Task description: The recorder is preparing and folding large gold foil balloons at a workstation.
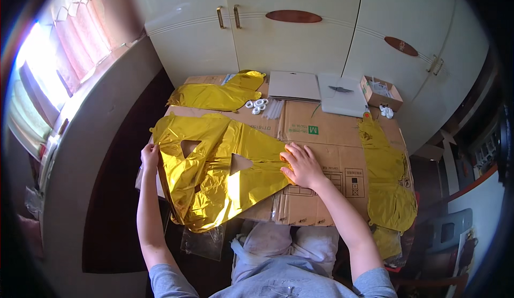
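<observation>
Seen from the wearer's head, a wide fisheye view looks down and forward over the near lap (pixel 267 240), close above gold foil (pixel 217 153), taking in cabinets (pixel 294 46) at the far side and a window (pixel 44 51) at left, straight edges bowing outward.

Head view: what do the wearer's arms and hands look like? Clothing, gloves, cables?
The left hand and right hand are bare, five-fingered human hands; no gloves, watches or cables show. Plain light-grey short fabric sleeves cover the upper arms, part of a grey T-shirt with a dark front print.
</observation>
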Demonstrator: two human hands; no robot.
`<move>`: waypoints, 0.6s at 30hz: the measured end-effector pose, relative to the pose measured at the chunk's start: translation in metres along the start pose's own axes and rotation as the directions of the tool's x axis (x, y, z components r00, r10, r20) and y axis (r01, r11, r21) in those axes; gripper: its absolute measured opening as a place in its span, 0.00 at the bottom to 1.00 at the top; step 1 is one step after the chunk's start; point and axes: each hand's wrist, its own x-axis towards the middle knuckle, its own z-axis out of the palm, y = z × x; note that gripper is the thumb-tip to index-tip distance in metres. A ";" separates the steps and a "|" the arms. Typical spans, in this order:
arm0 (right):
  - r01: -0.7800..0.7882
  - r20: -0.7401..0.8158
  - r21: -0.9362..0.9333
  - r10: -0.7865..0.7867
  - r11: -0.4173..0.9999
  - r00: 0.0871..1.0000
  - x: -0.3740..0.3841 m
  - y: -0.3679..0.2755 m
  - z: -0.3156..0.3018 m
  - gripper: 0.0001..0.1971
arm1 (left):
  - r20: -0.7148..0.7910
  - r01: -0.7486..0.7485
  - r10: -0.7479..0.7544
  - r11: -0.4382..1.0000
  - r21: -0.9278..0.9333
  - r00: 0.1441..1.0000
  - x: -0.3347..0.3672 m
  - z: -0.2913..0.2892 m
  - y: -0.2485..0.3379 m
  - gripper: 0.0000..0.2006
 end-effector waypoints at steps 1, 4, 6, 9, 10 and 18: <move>-0.004 0.005 -0.002 0.004 1.000 1.000 0.000 0.001 0.000 0.24 | -0.007 -0.022 0.022 0.998 0.053 1.000 0.003 0.001 0.002 0.10; -0.020 0.020 -0.003 0.020 1.000 1.000 -0.002 0.003 -0.001 0.24 | 0.043 -0.066 0.060 0.982 0.174 0.997 0.009 0.003 0.021 0.13; -0.027 0.036 0.009 0.027 1.000 0.999 -0.002 0.003 -0.001 0.24 | 0.018 -0.045 0.041 0.951 0.305 0.999 0.006 0.003 0.036 0.15; -0.017 0.047 0.018 0.016 1.000 0.999 0.002 0.001 -0.001 0.25 | 0.055 -0.078 0.060 0.894 0.441 0.997 0.001 -0.009 0.054 0.24; -0.021 0.050 0.037 0.019 0.999 0.999 0.002 0.002 0.000 0.24 | 0.041 -0.152 0.152 0.856 0.494 0.988 -0.007 -0.010 0.067 0.25; 0.173 0.001 0.153 -0.175 0.973 0.985 -0.003 -0.002 -0.024 0.24 | 0.310 -0.789 0.725 0.566 0.239 0.615 -0.172 -0.032 0.208 0.21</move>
